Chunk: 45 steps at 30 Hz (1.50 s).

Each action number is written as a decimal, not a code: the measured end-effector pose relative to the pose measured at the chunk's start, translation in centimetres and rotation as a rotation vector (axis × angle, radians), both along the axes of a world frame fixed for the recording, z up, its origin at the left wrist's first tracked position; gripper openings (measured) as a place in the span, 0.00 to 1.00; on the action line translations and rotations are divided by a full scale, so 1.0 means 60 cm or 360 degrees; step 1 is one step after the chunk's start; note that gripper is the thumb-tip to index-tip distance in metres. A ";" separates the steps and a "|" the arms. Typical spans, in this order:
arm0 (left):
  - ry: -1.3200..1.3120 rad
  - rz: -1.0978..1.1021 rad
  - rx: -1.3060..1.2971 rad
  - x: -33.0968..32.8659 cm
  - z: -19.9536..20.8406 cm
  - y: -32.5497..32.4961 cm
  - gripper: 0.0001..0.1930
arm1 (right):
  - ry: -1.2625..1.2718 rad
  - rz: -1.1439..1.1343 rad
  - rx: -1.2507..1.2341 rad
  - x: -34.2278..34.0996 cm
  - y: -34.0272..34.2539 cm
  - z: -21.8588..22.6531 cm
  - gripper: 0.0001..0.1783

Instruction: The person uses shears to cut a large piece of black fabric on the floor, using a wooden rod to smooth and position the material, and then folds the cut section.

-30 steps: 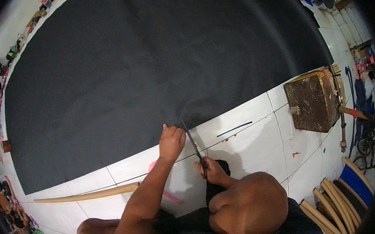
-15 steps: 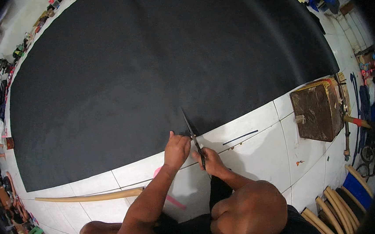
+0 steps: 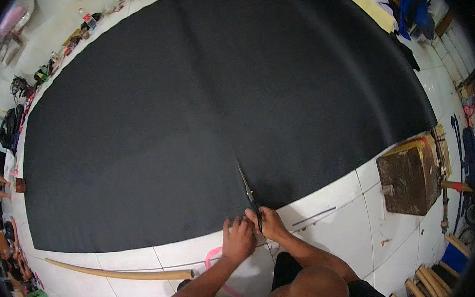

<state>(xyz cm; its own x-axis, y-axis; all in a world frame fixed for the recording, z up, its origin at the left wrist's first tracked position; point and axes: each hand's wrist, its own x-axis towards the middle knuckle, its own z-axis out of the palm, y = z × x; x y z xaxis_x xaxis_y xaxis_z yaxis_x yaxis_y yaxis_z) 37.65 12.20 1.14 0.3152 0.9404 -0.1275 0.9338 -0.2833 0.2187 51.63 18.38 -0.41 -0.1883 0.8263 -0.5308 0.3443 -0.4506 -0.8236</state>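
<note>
A large black sheet (image 3: 135, 128), which looks like leather or vinyl, is spread over the floor. My right hand (image 3: 269, 224) is closed around the black handles of a pair of scissors (image 3: 247, 189). Their long blades point away from me over the sheet, inside its near edge; whether one blade passes beneath it I cannot tell. Close beside the handles, my left hand (image 3: 240, 241) has its fingers bent over the sheet's near edge, its thumb side toward the scissors. The underside of that grip is hidden.
A brown block (image 3: 409, 184) stands on the sheet's right corner, beside a hammer-like tool with a red-banded handle (image 3: 457, 186). A tan curved strip (image 3: 119, 274), a pink strip (image 3: 212, 255) and a thin dark blue strip (image 3: 313, 216) lie on white tiles. Tan rolls (image 3: 429, 283) lie lower right.
The view has tilted, so the sheet and block sit lower. My right hand has moved the scissors farther in over the sheet. My left hand's pinch beside the blades has shifted back toward the handles.
</note>
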 end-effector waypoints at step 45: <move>-0.0257 0.0856 0.0624 -0.173 0.000 0.550 0.31 | 0.0081 -0.0063 0.0160 -0.258 0.706 -0.014 0.35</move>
<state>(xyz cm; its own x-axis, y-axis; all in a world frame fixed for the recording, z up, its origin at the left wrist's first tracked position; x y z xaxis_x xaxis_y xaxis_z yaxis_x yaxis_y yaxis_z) 27.28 45.19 1.11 -0.2223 0.9387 0.2635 0.9311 0.1243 0.3428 36.18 60.72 -1.26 -0.1791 0.8822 -0.4356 0.2845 -0.3774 -0.8813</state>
